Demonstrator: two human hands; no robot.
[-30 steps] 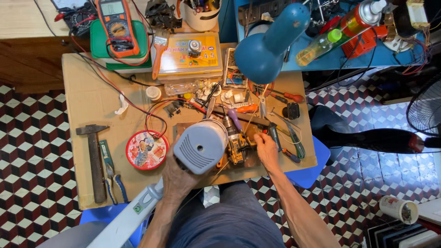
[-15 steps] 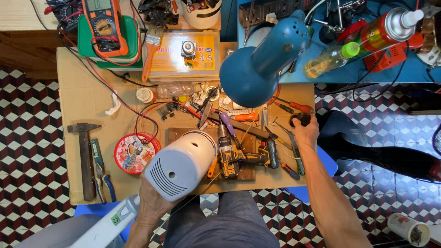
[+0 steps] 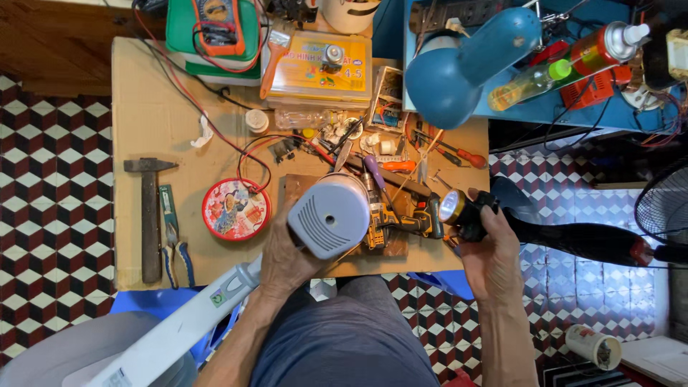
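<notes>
Left hand point(image 3: 287, 261) wrapped round grey plastic motor housing point(image 3: 331, 215), rounded, slotted vents, held over cluttered cardboard-topped table point(image 3: 154, 115). Right hand point(image 3: 491, 251) clenched on small black torch point(image 3: 462, 211), shiny round lens, at table's right edge. Yellow drill point(image 3: 401, 221) between them.

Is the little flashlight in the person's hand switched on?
It looks on. The small black flashlight in the right hand has a bright, glowing lens.
</notes>
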